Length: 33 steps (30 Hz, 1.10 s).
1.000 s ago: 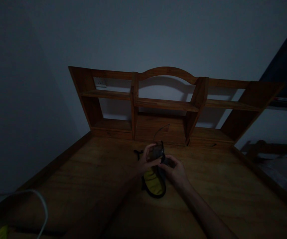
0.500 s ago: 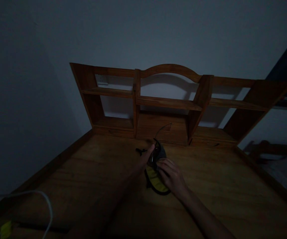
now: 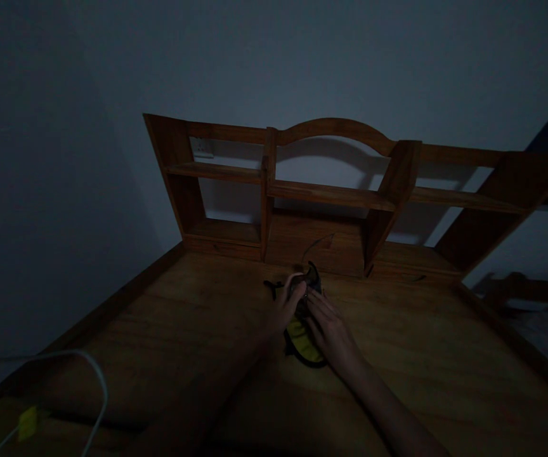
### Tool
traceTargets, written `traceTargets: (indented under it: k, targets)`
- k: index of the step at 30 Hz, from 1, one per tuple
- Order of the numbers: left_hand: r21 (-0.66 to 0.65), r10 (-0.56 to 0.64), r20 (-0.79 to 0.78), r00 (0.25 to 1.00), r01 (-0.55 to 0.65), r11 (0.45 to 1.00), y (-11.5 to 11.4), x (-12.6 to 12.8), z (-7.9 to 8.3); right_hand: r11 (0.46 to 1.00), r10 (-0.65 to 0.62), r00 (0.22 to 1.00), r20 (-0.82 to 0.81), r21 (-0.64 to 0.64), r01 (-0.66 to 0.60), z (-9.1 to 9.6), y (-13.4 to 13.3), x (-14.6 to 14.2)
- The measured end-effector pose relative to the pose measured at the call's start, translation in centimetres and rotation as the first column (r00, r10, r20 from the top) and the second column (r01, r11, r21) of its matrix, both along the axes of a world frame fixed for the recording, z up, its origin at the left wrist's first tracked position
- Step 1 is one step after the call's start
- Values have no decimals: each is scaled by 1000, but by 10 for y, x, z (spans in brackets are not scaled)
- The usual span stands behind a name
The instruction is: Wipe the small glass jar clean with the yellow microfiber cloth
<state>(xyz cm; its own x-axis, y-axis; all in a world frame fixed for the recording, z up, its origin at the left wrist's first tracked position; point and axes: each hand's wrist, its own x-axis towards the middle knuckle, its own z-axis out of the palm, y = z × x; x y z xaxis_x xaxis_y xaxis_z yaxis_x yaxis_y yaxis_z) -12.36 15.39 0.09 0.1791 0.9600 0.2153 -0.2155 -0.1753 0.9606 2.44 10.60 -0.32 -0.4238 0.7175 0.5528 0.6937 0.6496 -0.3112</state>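
Note:
A small pouch (image 3: pixel 302 339) with a yellow inside and a dark rim lies on the wooden desk (image 3: pixel 169 330) in dim light. My left hand (image 3: pixel 287 306) pinches its dark upper flap from the left, fingers curled round it. My right hand (image 3: pixel 331 330) lies over the pouch's right side, fingers stretched forward and pressed on the same flap. A thin dark strap (image 3: pixel 271 285) sticks out to the left of the pouch. What else the pouch holds is hidden by my hands.
A wooden shelf unit (image 3: pixel 331 197) with open compartments stands at the back of the desk against a pale wall. A white cable (image 3: pixel 94 374) with a yellow tag (image 3: pixel 27 423) curves at the lower left. A wall socket (image 3: pixel 202 148) shows behind the shelf.
The dark piece I held up above the pouch has come down onto it. My right hand has moved forward and flattened over the pouch; my left hand stays on the flap.

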Motion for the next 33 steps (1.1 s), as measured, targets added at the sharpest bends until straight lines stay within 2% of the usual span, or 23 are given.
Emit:
traceTargets:
  k: [2, 5, 8, 10, 12, 15, 18, 20, 22, 26, 29, 31, 33]
  targets:
    - [140, 32, -113, 993, -16, 990, -5, -1, 2, 1000, 16, 999, -49, -17, -17, 1, -1, 1]
    - [340, 101, -227, 969, -19, 940, -10, -2, 5, 995, 73, 980, -184, -52, -84, 3, -1, 2]
    - [447, 171, -260, 950, -39, 893, -11, -3, 5, 971, 85, 915, -395, -172, -165, 4, -2, 0]
    - [487, 200, -281, 939, -41, 872, -9, -4, 4, 926, 23, 842, -540, -306, -222, 4, -4, -2]
    - [526, 227, -295, 928, -41, 849, -7, -6, 3, 859, -66, 754, -654, -422, -291, 4, -5, -4]
    - [542, 245, -317, 916, -37, 840, -5, -7, 4, 765, -154, 591, -792, -474, -436, 1, -4, -5]
    - [495, 223, -319, 921, -39, 868, -7, -6, 8, 715, -205, 423, -883, -430, -551, -2, 0, -4]
    - [446, 190, -291, 938, -42, 894, -10, -4, 10, 720, -239, 332, -913, -395, -570, -4, 3, -3]
    - [384, 144, -251, 957, -38, 922, -11, -2, 12, 730, -271, 272, -923, -382, -566, -6, 7, -3]
    - [266, 108, -132, 985, -69, 962, -3, -1, 7, 722, -358, 227, -906, -422, -549, -7, 9, -5]
    - [44, 122, 88, 989, -126, 991, 11, -2, 0, 730, -378, 216, -900, -434, -529, -4, 9, -5]
    - [-135, 93, 231, 969, -63, 989, 21, -3, -5, 739, -385, 210, -899, -437, -512, -3, 10, -3]
    - [-220, 22, 316, 949, 50, 974, 26, -6, -9, 748, -395, 183, -900, -431, -505, -3, 11, 0]
